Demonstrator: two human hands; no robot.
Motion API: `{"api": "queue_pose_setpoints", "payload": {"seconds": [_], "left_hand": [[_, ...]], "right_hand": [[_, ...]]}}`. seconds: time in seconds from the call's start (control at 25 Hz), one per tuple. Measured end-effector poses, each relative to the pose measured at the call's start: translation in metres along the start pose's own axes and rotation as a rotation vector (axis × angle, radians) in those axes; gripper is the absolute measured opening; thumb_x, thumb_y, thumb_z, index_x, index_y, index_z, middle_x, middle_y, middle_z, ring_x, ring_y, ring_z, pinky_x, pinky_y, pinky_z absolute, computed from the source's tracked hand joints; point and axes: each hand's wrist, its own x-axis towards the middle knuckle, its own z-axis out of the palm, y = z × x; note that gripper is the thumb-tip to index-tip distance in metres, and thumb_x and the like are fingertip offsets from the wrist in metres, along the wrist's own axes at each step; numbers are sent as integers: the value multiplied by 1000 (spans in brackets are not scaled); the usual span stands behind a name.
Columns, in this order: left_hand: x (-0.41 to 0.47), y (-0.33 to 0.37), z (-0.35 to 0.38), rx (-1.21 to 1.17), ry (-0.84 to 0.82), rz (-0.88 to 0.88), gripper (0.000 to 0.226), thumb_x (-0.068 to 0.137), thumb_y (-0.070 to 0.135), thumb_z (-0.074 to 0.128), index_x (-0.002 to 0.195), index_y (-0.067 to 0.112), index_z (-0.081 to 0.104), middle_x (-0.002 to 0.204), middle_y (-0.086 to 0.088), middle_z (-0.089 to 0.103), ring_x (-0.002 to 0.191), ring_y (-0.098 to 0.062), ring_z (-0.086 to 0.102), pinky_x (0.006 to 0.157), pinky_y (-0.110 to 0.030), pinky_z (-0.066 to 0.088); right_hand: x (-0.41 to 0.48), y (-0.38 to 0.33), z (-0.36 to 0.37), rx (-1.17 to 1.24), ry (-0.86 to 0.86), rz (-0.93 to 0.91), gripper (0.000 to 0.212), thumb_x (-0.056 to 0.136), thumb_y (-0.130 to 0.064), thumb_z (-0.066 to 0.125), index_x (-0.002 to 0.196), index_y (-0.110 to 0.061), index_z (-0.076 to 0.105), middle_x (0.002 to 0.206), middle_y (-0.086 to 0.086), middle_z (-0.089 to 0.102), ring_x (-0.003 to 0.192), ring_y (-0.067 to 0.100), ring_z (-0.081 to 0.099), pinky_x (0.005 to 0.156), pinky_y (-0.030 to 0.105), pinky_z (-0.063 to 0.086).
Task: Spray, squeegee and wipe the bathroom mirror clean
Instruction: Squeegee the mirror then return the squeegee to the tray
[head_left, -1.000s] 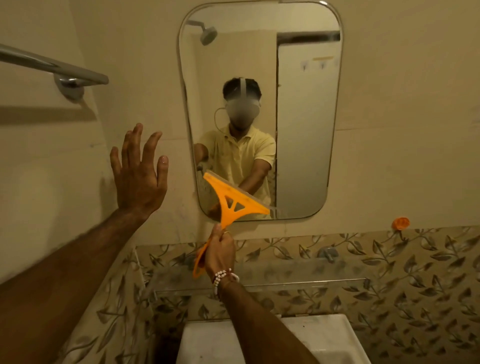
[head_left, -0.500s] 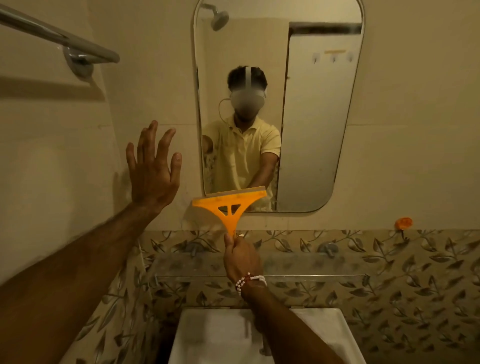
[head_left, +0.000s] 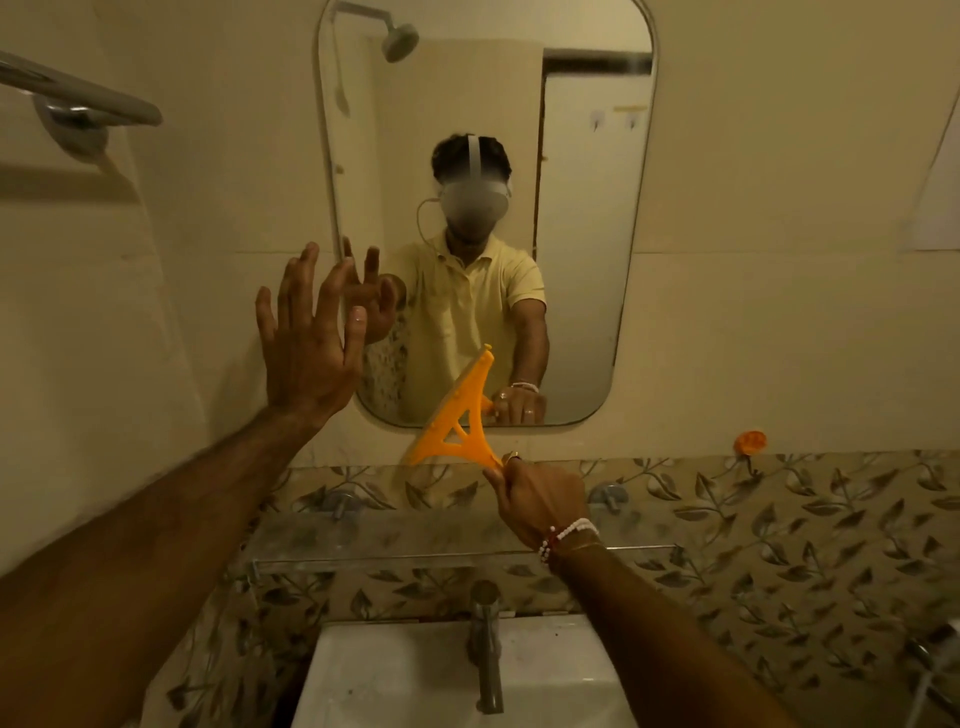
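The mirror is hanging on the wall above the basin, and its top edge is running out of the frame. One orange squeegee is standing tilted across the mirror's bottom edge: its upper tip is lying over the glass and its lower tip over the wall beneath. Whether the blade is touching the glass is impossible to tell. The right hand is gripping the squeegee's handle, with the fingers curled round it and hiding most of it. The left hand is being held up at the mirror's left edge with fingers straight and spread, holding nothing. Its fingertips are overlapping the edge, though contact with the wall or glass is unclear.

A beaded bracelet is sitting on the right wrist. Below the mirror, one glass shelf is resting on two metal brackets, and the right forearm is covering part of it. One tap is rising over one white basin, whose front is cut off. One towel rail is leaving the frame at the left. A small orange hook is sticking to the wall on the right, blurred.
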Motion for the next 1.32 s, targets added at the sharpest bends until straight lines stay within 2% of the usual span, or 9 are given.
{"api": "queue_pose_setpoints", "payload": {"seconds": [0.12,0.32,0.48,0.76,0.84,1.04,1.2,1.32], "left_hand": [[2,19,8,-10,-12,-5,58,106,42,33,161,24,33,172,-10,19,159,-28,20,125,-62,14],[0,49,21,-61,12,9,54,107,39,37,159,23,37,171,-10,22,158,-28,23,125,-62,15],[-2,67,29,-81,4,31,55,106,39,37,159,25,37,172,-9,20,159,-28,21,127,-60,11],[-4,67,30,-55,8,42,53,106,39,40,157,24,39,172,-10,21,158,-28,23,126,-62,14],[-5,65,30,-45,11,43,54,106,40,39,157,25,39,172,-9,21,158,-28,23,126,-62,14],[-4,72,35,-58,27,82,55,105,42,38,157,25,38,172,-11,20,159,-29,20,126,-62,14],[-8,78,41,-78,30,126,55,105,42,36,158,24,38,171,-12,22,159,-30,20,126,-62,13],[-12,83,48,-109,24,157,55,105,42,36,158,26,36,171,-12,22,158,-30,22,126,-61,12]], "right_hand": [[-4,44,-10,-44,1,12,48,101,-59,27,96,-21,57,83,6,70,73,32,68,58,33,38],[-15,107,-25,-132,24,71,51,101,-62,24,103,-23,58,82,4,71,73,30,69,59,33,46],[-20,131,-31,-151,6,92,54,101,-64,23,97,-22,57,80,3,69,68,27,67,65,36,56],[-29,173,-36,-177,32,109,57,99,-64,18,95,-22,57,69,-2,60,59,21,60,58,34,55],[-36,182,-35,-172,49,120,64,95,-67,11,92,-22,57,67,-3,59,56,19,58,56,34,55],[-49,184,-31,-135,72,149,69,92,-67,8,91,-22,61,68,0,64,59,21,62,60,35,56],[-62,185,-25,-117,55,187,57,100,-61,21,100,-22,63,75,1,68,66,22,64,62,34,55],[-73,185,-23,-108,51,236,58,100,-60,23,100,-19,64,75,3,68,66,23,64,61,33,53]]}}
